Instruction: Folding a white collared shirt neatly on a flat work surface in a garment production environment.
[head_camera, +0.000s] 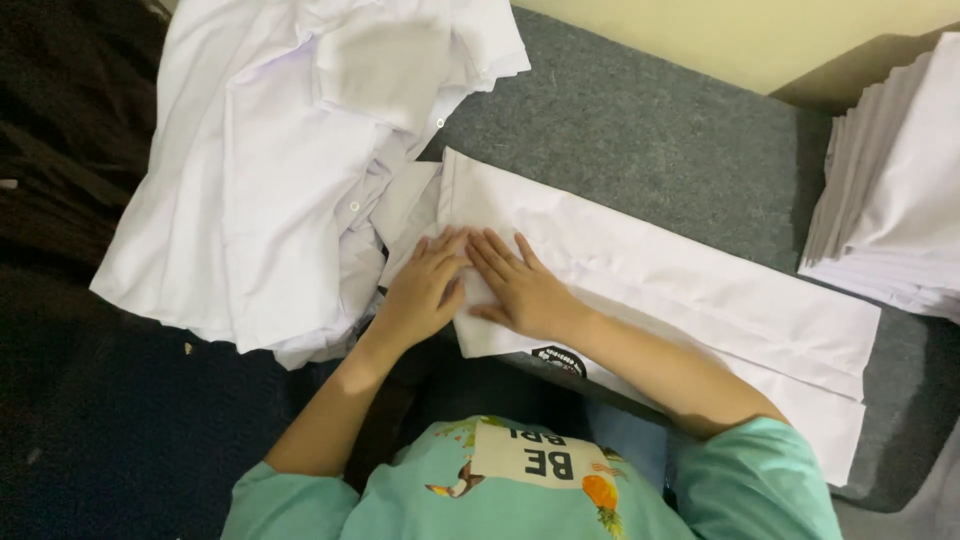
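On the far left lies a dark cloth (60, 150), too dim to make out. Next to it sits a rumpled pile of white shirts (270, 170) with small buttons, soft and creased, cut off at the top edge. In the middle, the left hand (425, 290) and the right hand (520, 290) lie flat and open, side by side and touching, pressing down on the near end of a long folded white shirt (680, 300). It is smooth and shaped like a long strip, and lies on a grey fuzzy table (650, 130). The arms hide part of its near edge. On the far right is a neat stack of folded white cloth (900, 190), cut off by the edge.
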